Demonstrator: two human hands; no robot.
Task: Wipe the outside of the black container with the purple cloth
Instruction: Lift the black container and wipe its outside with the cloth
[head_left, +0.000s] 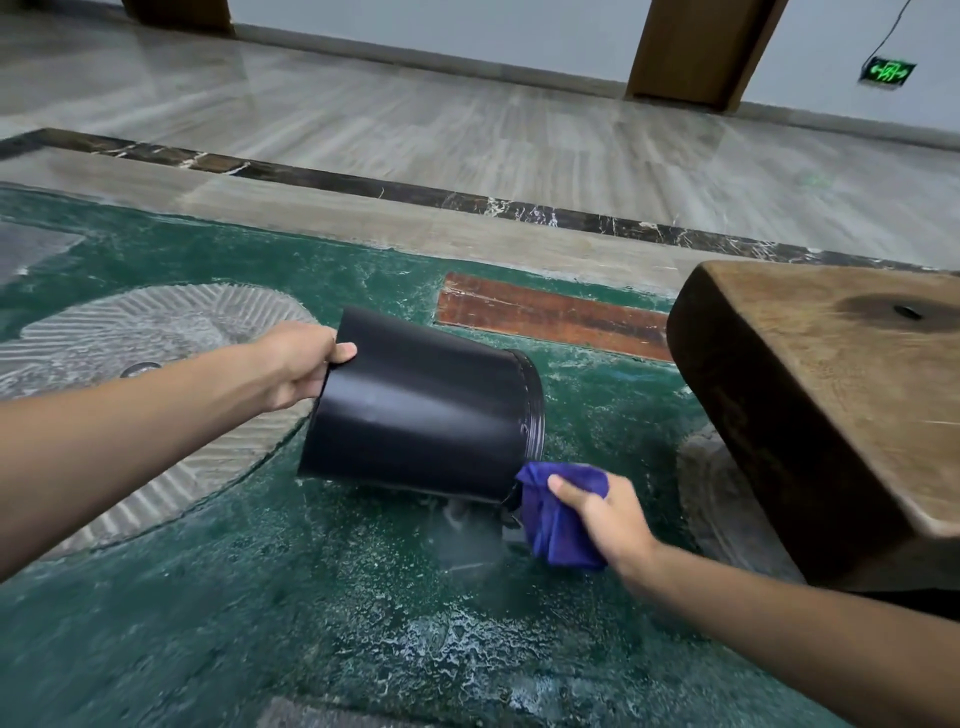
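Observation:
The black container (421, 405) is a smooth round bucket tipped on its side, its base toward the left and its rimmed mouth toward the right. My left hand (298, 364) grips the edge of the base at the upper left and holds the bucket tilted over the green floor. My right hand (605, 512) clutches the bunched purple cloth (558, 514) just beyond the bucket's lower right rim. The cloth touches the rim's bottom edge. The bucket's inside is hidden.
A heavy dark wooden block (826, 400) stands close on the right, near my right arm. A reddish wooden plank (550, 317) lies flat behind the bucket. The floor is worn green coating with grey ridged patches on the left; marble tiles and wooden pillars lie beyond.

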